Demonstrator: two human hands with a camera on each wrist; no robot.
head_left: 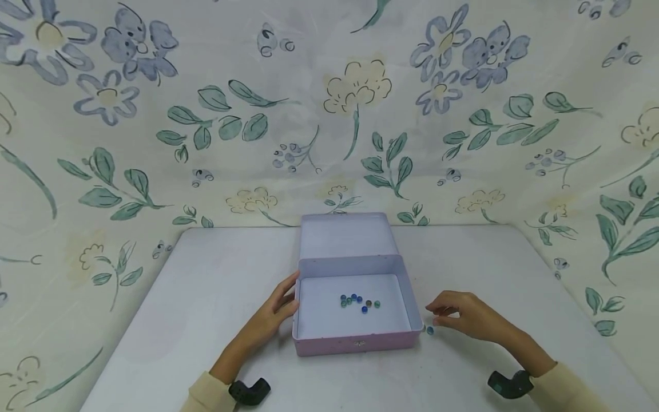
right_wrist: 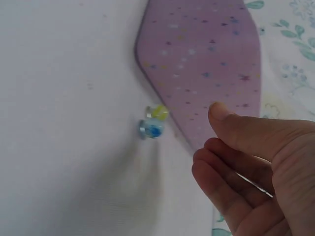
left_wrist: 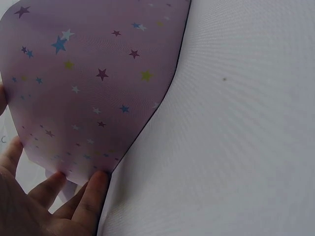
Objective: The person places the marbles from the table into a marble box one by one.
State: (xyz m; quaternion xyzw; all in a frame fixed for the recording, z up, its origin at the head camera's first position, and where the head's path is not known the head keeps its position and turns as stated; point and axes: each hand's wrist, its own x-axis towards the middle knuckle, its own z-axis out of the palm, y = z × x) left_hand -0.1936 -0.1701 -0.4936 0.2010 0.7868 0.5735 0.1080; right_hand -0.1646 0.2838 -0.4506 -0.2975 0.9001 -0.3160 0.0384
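A pink tin box (head_left: pixel 355 343) with its lid (head_left: pixel 347 236) raised stands on the table. Several blue, green and brown marbles (head_left: pixel 364 309) lie inside on its pale floor. My left hand (head_left: pixel 270 312) touches the box's left side with extended fingers; the left wrist view shows the fingertips (left_wrist: pixel 98 183) against its star-printed wall (left_wrist: pixel 98 98). Just off the box's right wall lie two marbles, a blue one (right_wrist: pixel 151 129) and a yellow-and-clear one (right_wrist: pixel 158 112). Near them my right hand (head_left: pixel 465 315) hovers with loosely bent fingers, and nothing shows between thumb and fingers.
The white table (head_left: pixel 206 274) extends on both sides of the box. Behind it hangs a floral cloth (head_left: pixel 309 114), which also runs along the left and right edges. A black device (head_left: pixel 249 392) is worn at each wrist.
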